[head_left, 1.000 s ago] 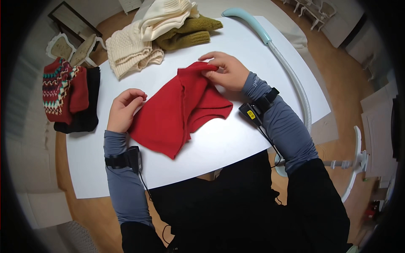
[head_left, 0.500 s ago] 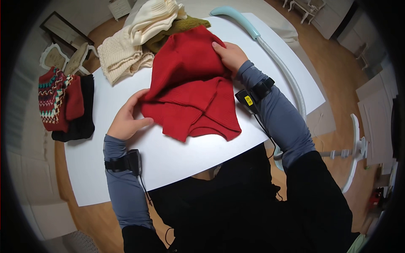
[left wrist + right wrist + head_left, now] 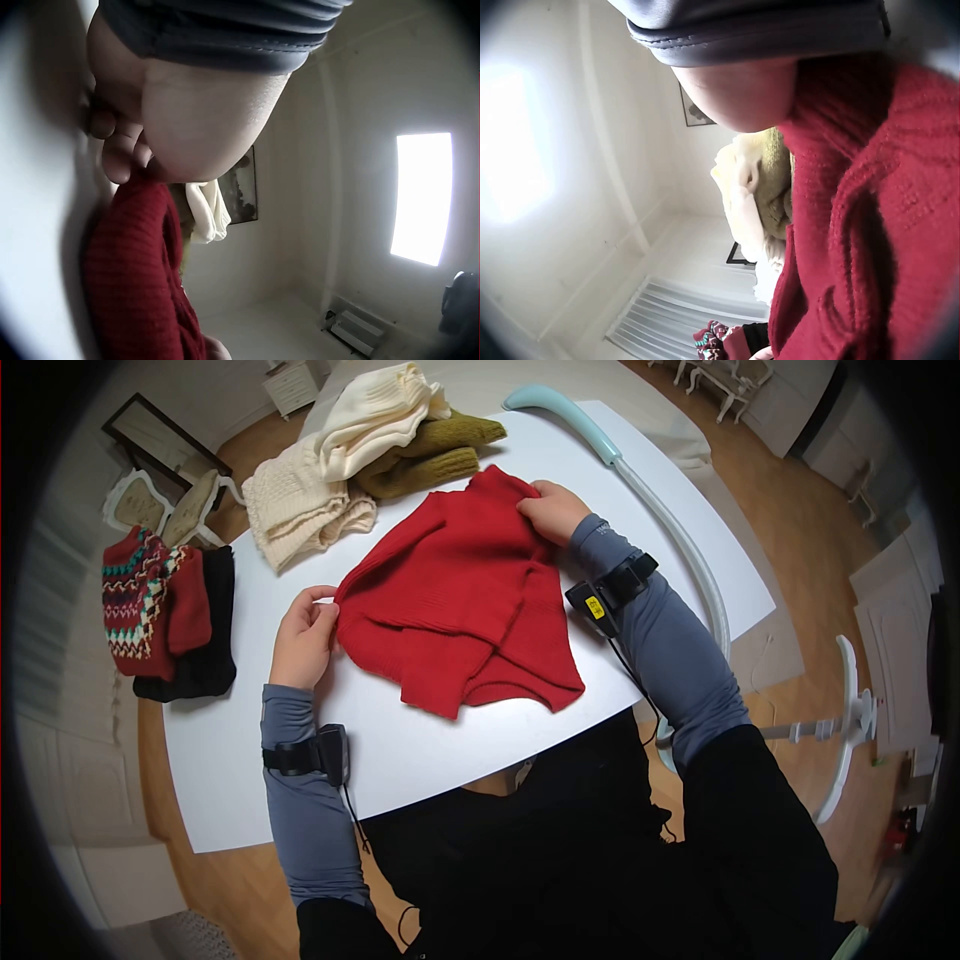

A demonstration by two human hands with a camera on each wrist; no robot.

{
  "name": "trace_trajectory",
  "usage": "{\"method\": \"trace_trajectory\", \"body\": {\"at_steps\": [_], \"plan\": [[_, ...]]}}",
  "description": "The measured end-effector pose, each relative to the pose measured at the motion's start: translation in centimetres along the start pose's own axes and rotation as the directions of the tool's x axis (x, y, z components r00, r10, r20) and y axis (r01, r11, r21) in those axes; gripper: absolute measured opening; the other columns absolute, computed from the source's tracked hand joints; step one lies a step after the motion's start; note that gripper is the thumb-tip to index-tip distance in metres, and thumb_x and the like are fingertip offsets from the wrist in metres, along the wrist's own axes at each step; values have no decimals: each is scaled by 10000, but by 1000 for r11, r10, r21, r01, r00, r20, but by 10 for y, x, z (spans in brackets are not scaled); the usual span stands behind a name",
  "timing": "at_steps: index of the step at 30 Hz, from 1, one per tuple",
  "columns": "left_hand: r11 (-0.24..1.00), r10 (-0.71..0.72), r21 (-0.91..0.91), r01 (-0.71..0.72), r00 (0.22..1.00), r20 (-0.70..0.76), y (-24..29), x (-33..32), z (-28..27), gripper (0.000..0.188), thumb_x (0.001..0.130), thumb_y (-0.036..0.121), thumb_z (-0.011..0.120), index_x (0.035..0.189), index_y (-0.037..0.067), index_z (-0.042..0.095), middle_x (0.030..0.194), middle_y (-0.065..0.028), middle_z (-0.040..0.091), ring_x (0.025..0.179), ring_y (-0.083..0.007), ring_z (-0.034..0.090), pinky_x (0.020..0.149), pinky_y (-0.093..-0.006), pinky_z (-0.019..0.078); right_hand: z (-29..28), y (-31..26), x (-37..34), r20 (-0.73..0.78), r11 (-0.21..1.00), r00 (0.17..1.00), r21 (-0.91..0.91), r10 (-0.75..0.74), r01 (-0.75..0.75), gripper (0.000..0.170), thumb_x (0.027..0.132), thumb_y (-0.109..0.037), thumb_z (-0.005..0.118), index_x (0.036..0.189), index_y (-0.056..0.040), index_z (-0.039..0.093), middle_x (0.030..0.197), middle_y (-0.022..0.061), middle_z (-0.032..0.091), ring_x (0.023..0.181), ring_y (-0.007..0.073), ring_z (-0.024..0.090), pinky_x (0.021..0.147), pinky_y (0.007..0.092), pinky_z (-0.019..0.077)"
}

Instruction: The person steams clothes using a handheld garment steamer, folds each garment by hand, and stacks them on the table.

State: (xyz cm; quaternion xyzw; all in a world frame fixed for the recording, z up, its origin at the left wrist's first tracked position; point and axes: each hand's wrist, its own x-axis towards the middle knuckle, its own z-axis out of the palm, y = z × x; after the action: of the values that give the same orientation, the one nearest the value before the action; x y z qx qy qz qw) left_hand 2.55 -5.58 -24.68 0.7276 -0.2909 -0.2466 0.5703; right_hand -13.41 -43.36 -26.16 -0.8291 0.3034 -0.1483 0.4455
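Note:
A red knitted garment (image 3: 455, 580) lies spread and loosely folded on the white table (image 3: 240, 770), its ribbed edges toward the person. At its left edge the left hand (image 3: 304, 640) pinches the fabric between thumb and fingers; the left wrist view shows those fingertips at the red knit (image 3: 139, 270). The right hand (image 3: 556, 513) grips the garment's upper right edge, thumb on top, its other fingers hidden. In the right wrist view, red fabric (image 3: 885, 210) fills the right side and covers the fingers of the right hand (image 3: 742, 94).
Cream knits (image 3: 375, 420) and an olive knit (image 3: 430, 455) are piled at the table's back. A patterned red sweater (image 3: 140, 600) and black garment (image 3: 215, 625) lie at the left edge. A pale blue and grey curved tube (image 3: 665, 510) runs along the right side.
The red garment, bunched a second ago, was lifted and opened out, then lowered nearer the person. The left hand's fingers have closed on its left edge; the right hand stays at its upper right.

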Motion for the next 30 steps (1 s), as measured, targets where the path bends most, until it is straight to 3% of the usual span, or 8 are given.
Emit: {"method": "trace_trajectory", "body": {"at_steps": [5,8,10,15,19,25,27,30], "plan": [[1000,-24,11,26,983,-180,2,-3,5,221,1049,171,550,1201,10,560,794,-9,611,583,-69,555,466,-229,382,-21,-26,-26,233,986,967,-155,100,-64,461,847,-291,618,1189,10,682,1169,207,710,1065,346,688,987,372,508],[963,-200,131,235,952,-232,28,-12,3,335,1012,291,637,1181,14,552,814,-29,629,542,-82,566,420,-237,364,-18,-29,-32,-18,985,999,-172,-28,25,476,829,-241,627,1240,-6,671,1242,203,680,1102,342,673,1019,370,503],[886,-400,207,415,910,-112,44,-18,1,388,984,398,669,1130,58,555,797,-14,620,484,-73,558,352,-224,315,-10,-14,-18,-177,741,732,-324,-658,588,494,823,-218,640,1289,-56,660,1263,189,662,1135,328,657,1041,374,499],[938,-342,163,305,887,311,47,-29,0,609,862,103,782,1360,-9,450,855,-41,657,586,-89,617,437,-222,387,-11,-2,-13,214,838,870,-243,-445,489,435,822,-243,649,1222,-84,714,1270,179,665,1137,313,657,1031,375,504],[952,-306,94,291,915,264,28,-22,-13,617,882,80,757,1398,-4,430,851,-29,653,635,-93,609,507,-232,442,-36,-53,-43,259,907,965,-396,-38,142,368,847,-376,684,980,-51,792,935,153,751,897,294,726,897,375,555],[979,52,203,35,913,-405,3,-2,-26,605,910,202,762,1411,9,484,1296,-176,576,970,-185,634,809,-301,534,-32,-50,-44,236,883,972,-458,15,98,458,843,-445,735,1117,-79,765,897,138,748,847,263,725,861,368,561],[961,30,265,84,916,-399,4,-3,-29,612,912,230,761,1412,8,486,1274,-170,584,989,-188,633,829,-306,533,-20,-35,-41,188,813,860,-283,-474,510,555,833,-388,768,1313,-126,671,1114,147,701,957,277,703,904,376,548],[942,-97,272,195,937,-335,9,-6,-32,619,919,251,755,1416,3,483,1265,-170,591,1031,-196,629,867,-306,530,0,-22,-37,227,666,685,-163,-693,728,620,842,-314,787,1413,-171,593,1223,115,629,1044,244,636,901,345,527]]}}
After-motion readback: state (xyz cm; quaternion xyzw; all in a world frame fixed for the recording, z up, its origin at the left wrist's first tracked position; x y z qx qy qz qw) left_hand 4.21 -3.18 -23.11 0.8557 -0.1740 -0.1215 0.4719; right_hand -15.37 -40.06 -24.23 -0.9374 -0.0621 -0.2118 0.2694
